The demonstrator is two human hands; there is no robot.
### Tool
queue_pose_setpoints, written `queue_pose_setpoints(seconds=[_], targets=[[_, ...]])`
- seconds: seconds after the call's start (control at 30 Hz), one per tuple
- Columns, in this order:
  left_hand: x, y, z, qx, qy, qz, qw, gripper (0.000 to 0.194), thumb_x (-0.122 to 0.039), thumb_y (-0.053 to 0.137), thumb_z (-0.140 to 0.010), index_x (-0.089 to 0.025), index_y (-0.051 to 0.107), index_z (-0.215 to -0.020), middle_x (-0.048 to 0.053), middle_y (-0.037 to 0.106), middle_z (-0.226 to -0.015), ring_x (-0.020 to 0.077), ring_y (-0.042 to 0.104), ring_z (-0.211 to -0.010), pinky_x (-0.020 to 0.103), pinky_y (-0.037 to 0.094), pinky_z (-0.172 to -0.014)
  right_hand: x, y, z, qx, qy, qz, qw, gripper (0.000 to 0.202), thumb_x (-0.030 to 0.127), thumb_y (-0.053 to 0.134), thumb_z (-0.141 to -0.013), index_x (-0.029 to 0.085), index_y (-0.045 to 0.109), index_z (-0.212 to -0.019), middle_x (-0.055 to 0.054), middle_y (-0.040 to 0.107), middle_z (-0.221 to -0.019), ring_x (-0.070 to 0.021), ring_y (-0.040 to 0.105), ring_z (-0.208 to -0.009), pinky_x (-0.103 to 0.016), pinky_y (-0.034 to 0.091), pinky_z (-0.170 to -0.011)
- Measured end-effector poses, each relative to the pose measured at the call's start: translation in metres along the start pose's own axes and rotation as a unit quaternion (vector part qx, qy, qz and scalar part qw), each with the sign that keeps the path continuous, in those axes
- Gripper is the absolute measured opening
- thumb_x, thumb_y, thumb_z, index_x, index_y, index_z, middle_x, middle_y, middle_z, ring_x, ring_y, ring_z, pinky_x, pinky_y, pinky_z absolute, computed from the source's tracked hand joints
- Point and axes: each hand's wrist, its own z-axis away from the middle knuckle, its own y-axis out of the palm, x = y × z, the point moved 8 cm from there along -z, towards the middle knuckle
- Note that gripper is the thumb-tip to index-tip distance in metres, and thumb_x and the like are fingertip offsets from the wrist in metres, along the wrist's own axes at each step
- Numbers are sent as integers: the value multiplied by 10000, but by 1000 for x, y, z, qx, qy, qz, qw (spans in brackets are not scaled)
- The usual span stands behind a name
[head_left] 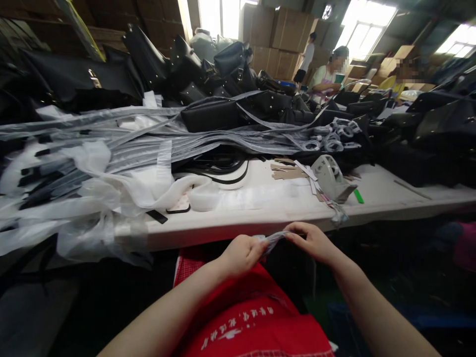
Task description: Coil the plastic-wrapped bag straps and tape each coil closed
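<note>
Pinching a translucent strip [275,241] just off the worktop's [375,189] near edge

Grips the strip in the left hand [242,254], with fingers curled in and thumb closed over it. Pinches it farther along in the right hand [311,242], narrowly, between thumb and fingertips. Spans only a short gap between the two, around the middle of the near edge and above a red apron [282,333] with white lettering. Cannot tell whether touching the edge.

Carries plastic-wrapped straps [223,140] across the worktop, running from the left edge past the middle to looped ends. Has crumpled white foam sheeting [119,191] toward the near left corner, partly hanging over the edge. Shows, right of the middle, what looks like a grey tape dispenser [329,174], just beside brown cardboard pieces [289,171] and near a small green piece [358,196]. Stacks black bags [211,115] along the far edge. Includes, well beyond, three people [327,79] near piled cartons [292,29].
</note>
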Motion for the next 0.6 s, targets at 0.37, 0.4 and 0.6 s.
queue_pose_setpoints(seconds=[0.37, 0.4, 0.6], targets=[[10, -40, -5, -77, -119, 617, 774, 624, -567, 272, -959, -106, 610, -709, -83, 309, -358, 60, 268, -289, 193, 370, -374, -32, 72, 5, 23, 35, 28, 999, 317, 431, 546, -868, 162, 644, -1006, -69, 678, -935, -224, 614, -856, -336, 465, -807], [10, -50, -7, -105, -102, 630, 763, 601, -551, 294, -963, -95, 616, -740, -82, 326, -389, 55, 289, -313, 189, 381, -401, -31, 82, 7, 29, 39, 19, 999, 311, 429, 496, -899, 164, 644, -967, -61, 671, -894, -210, 607, -827, -325, 461, -787], [17, -88, -6, -380, 21, 369, 848, 506, -593, 404, -916, -130, 592, -995, -5, 543, -652, 133, 554, -600, 272, 479, -647, 34, 139, 27, 206, 4, -149, 967, 393, 467, 407, -961, 157, 636, -884, 29, 479, -601, -92, 419, -534, -212, 358, -525]])
